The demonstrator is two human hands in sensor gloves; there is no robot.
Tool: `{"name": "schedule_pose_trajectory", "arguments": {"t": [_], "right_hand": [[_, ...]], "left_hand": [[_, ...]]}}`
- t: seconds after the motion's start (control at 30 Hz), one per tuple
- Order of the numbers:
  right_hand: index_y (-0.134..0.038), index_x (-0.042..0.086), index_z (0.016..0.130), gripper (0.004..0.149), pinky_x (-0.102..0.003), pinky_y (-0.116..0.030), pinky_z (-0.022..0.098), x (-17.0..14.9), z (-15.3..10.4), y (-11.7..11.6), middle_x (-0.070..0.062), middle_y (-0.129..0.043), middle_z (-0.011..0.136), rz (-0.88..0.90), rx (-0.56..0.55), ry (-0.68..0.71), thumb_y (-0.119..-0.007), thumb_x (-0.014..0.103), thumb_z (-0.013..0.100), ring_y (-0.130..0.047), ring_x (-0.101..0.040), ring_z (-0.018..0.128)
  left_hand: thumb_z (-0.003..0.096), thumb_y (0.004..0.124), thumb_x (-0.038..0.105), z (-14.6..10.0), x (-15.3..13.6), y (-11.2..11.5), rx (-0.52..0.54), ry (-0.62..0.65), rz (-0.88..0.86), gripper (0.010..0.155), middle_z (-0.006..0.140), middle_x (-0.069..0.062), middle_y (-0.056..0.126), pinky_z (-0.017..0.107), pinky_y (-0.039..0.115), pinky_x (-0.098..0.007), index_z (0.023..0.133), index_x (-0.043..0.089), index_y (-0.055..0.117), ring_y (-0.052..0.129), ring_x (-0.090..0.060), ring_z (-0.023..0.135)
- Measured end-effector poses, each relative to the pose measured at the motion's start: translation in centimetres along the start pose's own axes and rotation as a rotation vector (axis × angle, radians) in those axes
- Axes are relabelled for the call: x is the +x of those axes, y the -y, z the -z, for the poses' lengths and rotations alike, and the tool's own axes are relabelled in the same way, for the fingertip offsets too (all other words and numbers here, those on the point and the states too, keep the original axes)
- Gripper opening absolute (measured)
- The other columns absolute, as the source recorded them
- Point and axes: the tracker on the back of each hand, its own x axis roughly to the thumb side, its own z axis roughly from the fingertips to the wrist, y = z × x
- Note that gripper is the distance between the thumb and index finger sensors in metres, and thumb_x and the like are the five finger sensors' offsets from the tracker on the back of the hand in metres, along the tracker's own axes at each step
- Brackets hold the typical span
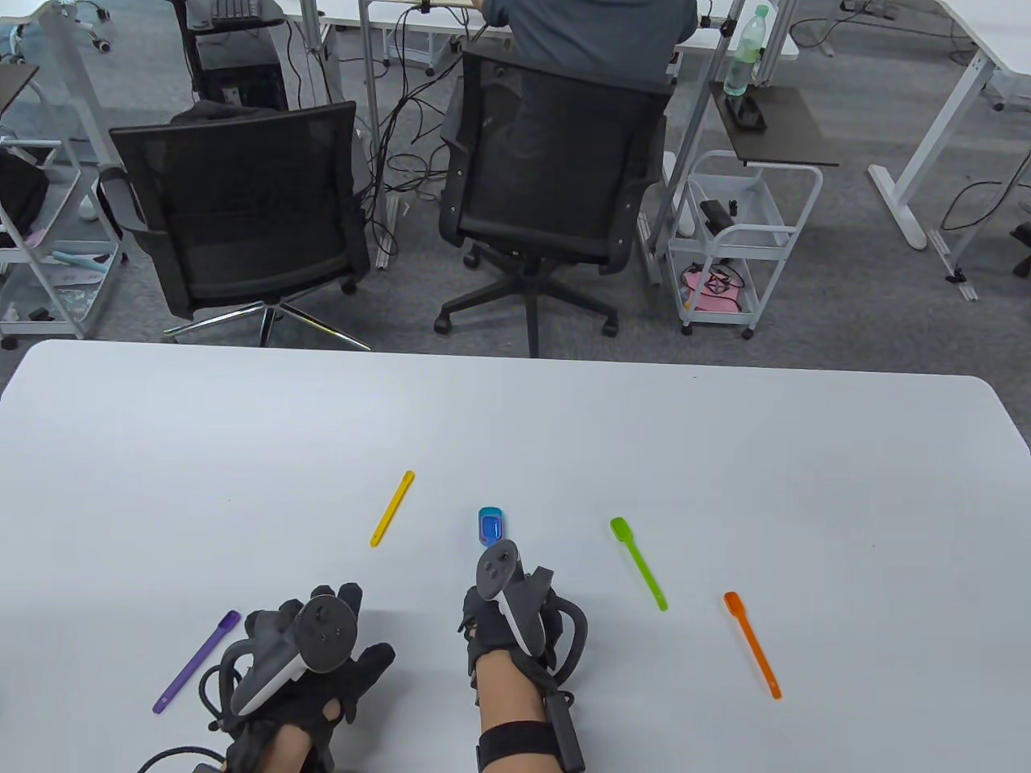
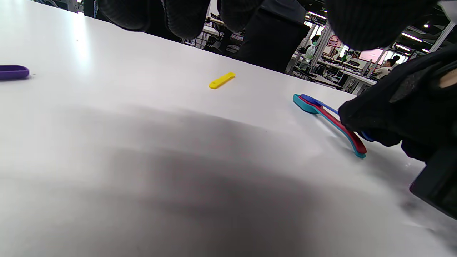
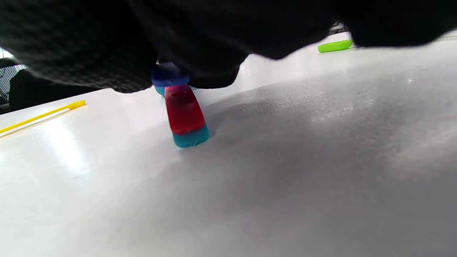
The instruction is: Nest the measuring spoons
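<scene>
Bright, even overhead light; both wrist views soft up close.

From above, my bench (image 1: 515, 419) is sharp, its far edge bowed by the wide lens, with faint shadows beside my hands. In my left wrist view a broad grey shadow spreads across the bench and glare sits top left; my right wrist view shows blurred dark glove overhead and a glare patch at left.

I'm in an open-plan office or lab workspace. Past my white bench (image 1: 515, 419) stand two black mesh office chairs (image 1: 242, 201) on grey carpet (image 1: 854, 266), one of them occupied by a colleague (image 1: 592, 36) facing a white-legged desk (image 1: 958, 105). Cables (image 1: 403, 121) trail across the floor beneath it, and a white rolling cart (image 1: 737, 241) holds small gear. A plastic water bottle (image 1: 745, 50) stands nearby. My left wrist view shows more desks and people under ceiling strip lights (image 2: 410, 36).
</scene>
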Motion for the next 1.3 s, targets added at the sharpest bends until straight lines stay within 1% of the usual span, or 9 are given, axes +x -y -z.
{"name": "schedule_pose_trajectory", "arguments": {"t": [0.9,1.3], "right_hand": [[-0.092,0.009,0.07,0.057,-0.034,-0.09,0.006,-0.15,-0.04,-0.02,0.011,-0.097,0.032,-0.01,0.0,0.0,-0.092,0.055,0.038,-0.093,-0.004,0.004],[-0.092,0.011,0.072,0.058,-0.034,-0.09,0.007,-0.33,-0.07,-0.11,0.01,-0.097,0.034,-0.006,0.019,-0.001,-0.091,0.057,0.038,-0.092,-0.004,0.005]], "left_hand": [[0.0477,0.074,0.07,0.03,-0.06,-0.05,-0.006,0.0,-0.003,0.097,0.125,-0.023,0.044,0.068,0.025,-0.083,0.122,0.016,0.041,0.045,-0.062,0.113],[0.0477,0.074,0.07,0.04,-0.06,-0.03,-0.011,-0.002,-0.005,0.097,0.125,-0.023,0.044,0.068,0.025,-0.083,0.122,0.016,0.041,0.045,-0.062,0.113]]}}
